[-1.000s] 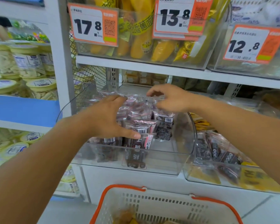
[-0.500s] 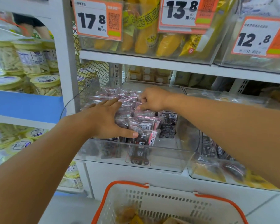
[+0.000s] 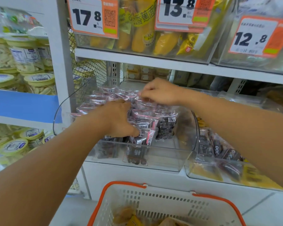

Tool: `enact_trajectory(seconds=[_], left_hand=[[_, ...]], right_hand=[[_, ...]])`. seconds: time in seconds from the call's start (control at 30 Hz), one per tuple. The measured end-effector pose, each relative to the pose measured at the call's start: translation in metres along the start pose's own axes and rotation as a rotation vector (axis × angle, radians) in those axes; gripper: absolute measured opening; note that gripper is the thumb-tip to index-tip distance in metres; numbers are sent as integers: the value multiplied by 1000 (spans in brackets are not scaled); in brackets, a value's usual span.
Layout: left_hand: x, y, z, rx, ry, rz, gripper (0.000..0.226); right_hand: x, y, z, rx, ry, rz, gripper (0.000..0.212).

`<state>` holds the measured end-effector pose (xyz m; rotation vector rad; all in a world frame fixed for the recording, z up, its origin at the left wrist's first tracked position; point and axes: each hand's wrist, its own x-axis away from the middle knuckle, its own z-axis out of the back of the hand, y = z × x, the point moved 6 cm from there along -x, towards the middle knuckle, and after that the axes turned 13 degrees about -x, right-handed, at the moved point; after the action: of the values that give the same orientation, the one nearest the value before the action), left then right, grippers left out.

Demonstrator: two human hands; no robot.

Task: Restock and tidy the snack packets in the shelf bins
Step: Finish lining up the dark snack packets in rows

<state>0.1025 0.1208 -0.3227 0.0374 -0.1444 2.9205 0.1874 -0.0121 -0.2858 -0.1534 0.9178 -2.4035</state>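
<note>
Clear plastic bin (image 3: 153, 158) on the shelf, and both of my hands are in it: left hand (image 3: 119, 118) lies flat over the heap of dark snack packets (image 3: 147, 118), fingers straight, thumb pressing a front packet. Right hand (image 3: 160, 92) reaches across the back, its grip curled, pinching a packet's edge. A neighbouring bin (image 3: 222, 175) sits just right. Price tags (image 3: 91, 17) hang above; the white-and-orange basket (image 3: 162, 204) waits below.
</note>
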Motion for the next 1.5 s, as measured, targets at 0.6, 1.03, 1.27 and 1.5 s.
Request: enact_trajectory(seconds=[0.6,1.03,1.27,1.5], left_hand=[[13,11,4,-120,146,-75,93],[7,33,4,-180,95,-191,58],[3,44,12,-203,188,-127,50],[1,49,10,-67,212,-256,64]], right_hand=[[21,-3,-24,530,-96,22,55],[68,16,14,463,-70,-45,64],[62,15,6,666,13,-46,62],[62,14,4,702,28,-48,48]])
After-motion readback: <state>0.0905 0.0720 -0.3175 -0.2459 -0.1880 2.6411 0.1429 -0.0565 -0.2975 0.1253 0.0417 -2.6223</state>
